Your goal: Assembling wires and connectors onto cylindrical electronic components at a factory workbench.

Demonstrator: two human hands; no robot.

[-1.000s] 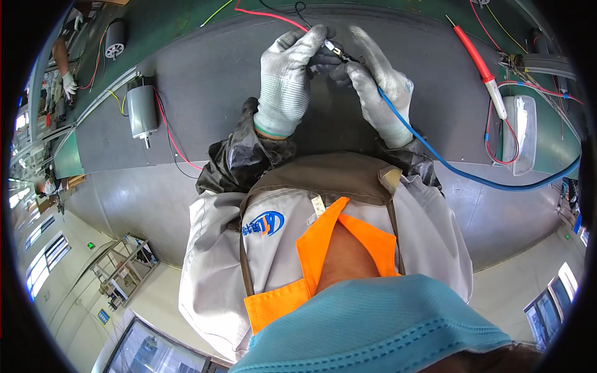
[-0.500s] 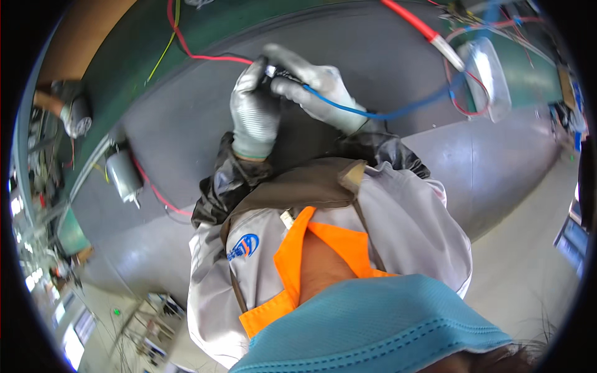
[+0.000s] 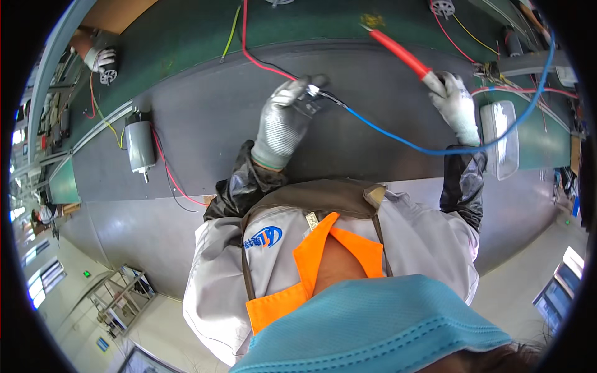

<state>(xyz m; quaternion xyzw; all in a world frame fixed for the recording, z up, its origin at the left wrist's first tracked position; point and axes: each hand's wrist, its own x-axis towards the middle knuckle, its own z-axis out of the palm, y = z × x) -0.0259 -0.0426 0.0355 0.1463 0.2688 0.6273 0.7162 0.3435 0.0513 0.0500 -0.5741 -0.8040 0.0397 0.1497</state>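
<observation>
Within right hand point(image 3: 456, 107), one red-and-white probe point(image 3: 401, 53)

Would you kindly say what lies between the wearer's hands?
In the head view, a blue cable runs over the dark worktop between left hand and right hand.

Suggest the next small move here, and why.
Probably swing the tip of the red probe leftward, with the left hand held steady. The right hand grips the probe by its white end, its tip well apart from the left hand, which holds the red wire with the end of the blue lead at its fingers.
</observation>
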